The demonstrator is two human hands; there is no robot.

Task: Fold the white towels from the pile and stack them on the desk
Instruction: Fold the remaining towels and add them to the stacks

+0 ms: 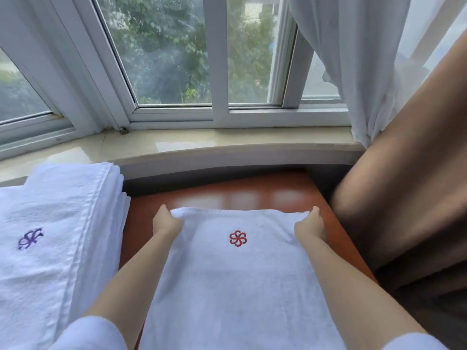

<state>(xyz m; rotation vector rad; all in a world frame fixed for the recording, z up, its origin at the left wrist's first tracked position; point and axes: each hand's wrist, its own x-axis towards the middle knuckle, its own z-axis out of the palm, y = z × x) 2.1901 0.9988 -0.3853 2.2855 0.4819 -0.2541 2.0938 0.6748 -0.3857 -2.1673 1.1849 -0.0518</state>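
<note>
Towel [237, 274] corners in both hands

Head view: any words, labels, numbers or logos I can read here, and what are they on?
No readable words or numbers anywhere.
Red pinwheel emblem: stitched on the white towel that both hands hold at its far corners; a sign, no letters.
Purple emblem: stitched on the top towel of the stack at left; possibly entwined letters, too blurred to read.

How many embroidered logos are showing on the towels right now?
2: a red logo on the towel between the hands, and a purple logo atop the stack at left. Others may be hidden inside folds.
</note>
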